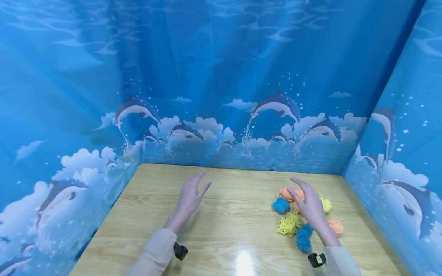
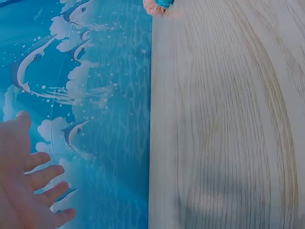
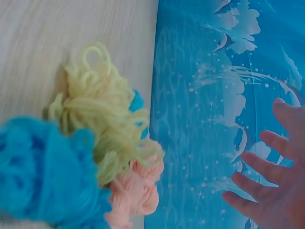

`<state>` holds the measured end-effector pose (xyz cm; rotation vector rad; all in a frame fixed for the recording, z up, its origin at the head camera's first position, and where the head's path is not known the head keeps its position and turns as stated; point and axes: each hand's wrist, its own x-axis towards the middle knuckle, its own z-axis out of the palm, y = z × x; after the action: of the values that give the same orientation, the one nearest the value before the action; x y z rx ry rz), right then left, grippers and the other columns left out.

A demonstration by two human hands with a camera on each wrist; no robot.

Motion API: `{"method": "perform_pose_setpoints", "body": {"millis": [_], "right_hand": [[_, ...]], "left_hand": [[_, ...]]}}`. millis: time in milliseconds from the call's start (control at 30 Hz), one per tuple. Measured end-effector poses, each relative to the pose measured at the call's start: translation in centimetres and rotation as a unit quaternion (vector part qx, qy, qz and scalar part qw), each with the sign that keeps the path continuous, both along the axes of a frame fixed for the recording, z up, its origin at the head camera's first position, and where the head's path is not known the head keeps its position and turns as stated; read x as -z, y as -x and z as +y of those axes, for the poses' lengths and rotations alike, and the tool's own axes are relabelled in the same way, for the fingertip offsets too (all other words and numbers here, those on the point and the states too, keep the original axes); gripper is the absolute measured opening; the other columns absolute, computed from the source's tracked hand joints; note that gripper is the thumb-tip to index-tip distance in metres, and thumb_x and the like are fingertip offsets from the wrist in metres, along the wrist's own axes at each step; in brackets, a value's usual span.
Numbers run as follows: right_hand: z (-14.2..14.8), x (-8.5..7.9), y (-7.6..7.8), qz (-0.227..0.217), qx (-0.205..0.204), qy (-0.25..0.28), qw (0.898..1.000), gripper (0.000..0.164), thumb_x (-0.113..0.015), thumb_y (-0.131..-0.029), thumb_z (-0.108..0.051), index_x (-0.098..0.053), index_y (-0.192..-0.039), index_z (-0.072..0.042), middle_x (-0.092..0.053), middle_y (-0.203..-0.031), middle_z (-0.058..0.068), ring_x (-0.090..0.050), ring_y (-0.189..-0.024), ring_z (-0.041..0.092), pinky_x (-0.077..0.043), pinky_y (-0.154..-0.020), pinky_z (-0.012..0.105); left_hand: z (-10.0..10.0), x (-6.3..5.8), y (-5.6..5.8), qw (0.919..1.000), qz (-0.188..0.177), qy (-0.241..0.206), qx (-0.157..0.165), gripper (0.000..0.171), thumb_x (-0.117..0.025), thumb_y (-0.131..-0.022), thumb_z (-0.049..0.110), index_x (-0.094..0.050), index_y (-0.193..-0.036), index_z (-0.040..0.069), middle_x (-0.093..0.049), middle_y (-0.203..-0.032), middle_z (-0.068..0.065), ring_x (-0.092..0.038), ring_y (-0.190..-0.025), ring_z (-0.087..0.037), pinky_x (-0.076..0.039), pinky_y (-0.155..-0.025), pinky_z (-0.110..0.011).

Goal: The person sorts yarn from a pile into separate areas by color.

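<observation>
My left hand (image 1: 188, 196) hovers over the left half of the table, fingers spread and relaxed, nothing in it. Over a cluster of yarn balls on the right, my right hand (image 1: 310, 207) is held with fingers apart and holds nothing. Around it lie a blue ball (image 1: 281, 206), a yellow ball (image 1: 289, 224), a darker blue ball (image 1: 304, 238) and a peach ball (image 1: 335, 226). More peach yarn (image 1: 286, 194) and another yellow ball (image 1: 325, 204) are partly hidden by that hand. In the right wrist view, loose loops stick out of the yellow yarn (image 3: 95, 100).
The wooden table (image 1: 221, 214) is bounded at the back and sides by a blue curtain (image 1: 214, 76) printed with dolphins and clouds. Both wrists carry small black cameras. A bright glare spot shows near the table's front.
</observation>
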<state>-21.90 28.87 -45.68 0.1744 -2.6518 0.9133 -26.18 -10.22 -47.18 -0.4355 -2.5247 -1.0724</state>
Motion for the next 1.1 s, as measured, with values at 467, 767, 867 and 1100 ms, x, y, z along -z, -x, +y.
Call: {"method": "perform_pose_setpoints", "body": {"millis": [467,767,867,1100], "right_hand": [[3.2,1.9,-2.8,-0.049,-0.028,0.001,0.998,0.057,-0.055,-0.104,-0.041,-0.047,-0.149,-0.007,-0.047,-0.15,0.024,-0.043,-0.134,0.05,-0.041,-0.1,0.07],[3.9,4.0,-4.9,-0.052,-0.028,0.019,0.998,0.052,-0.065,-0.1,-0.027,-0.051,-0.145,-0.005,-0.052,-0.144,0.026,-0.053,-0.125,0.051,-0.05,-0.093,0.065],[4.2,4.7,-5.4,-0.05,-0.03,0.029,0.998,0.052,-0.068,-0.098,-0.024,-0.052,-0.144,-0.004,-0.053,-0.143,0.025,-0.053,-0.125,0.05,-0.051,-0.094,0.065],[4.5,5.5,-6.6,-0.089,-0.016,0.03,0.996,0.064,-0.072,-0.095,-0.031,-0.048,-0.148,-0.004,-0.05,-0.147,0.025,-0.053,-0.126,0.051,-0.049,-0.099,0.062]], "left_hand": [[3.9,0.1,0.8,0.9979,-0.015,-0.034,0.052,0.052,-0.057,-0.104,0.032,-0.05,-0.147,0.004,-0.054,-0.147,-0.016,-0.05,-0.136,-0.035,-0.037,-0.116,-0.051],[7.2,0.4,1.1,0.9948,-0.037,-0.043,0.085,0.052,-0.055,-0.105,0.036,-0.049,-0.148,0.007,-0.053,-0.148,-0.013,-0.05,-0.137,-0.033,-0.039,-0.115,-0.049],[8.3,0.4,1.1,0.9931,-0.046,-0.046,0.098,0.053,-0.054,-0.105,0.037,-0.049,-0.149,0.008,-0.053,-0.149,-0.011,-0.051,-0.136,-0.031,-0.04,-0.115,-0.049],[10.9,0.9,1.3,0.9901,-0.06,-0.045,0.118,0.052,-0.053,-0.106,0.038,-0.049,-0.149,0.009,-0.054,-0.149,-0.009,-0.053,-0.134,-0.028,-0.042,-0.113,-0.046]]}}
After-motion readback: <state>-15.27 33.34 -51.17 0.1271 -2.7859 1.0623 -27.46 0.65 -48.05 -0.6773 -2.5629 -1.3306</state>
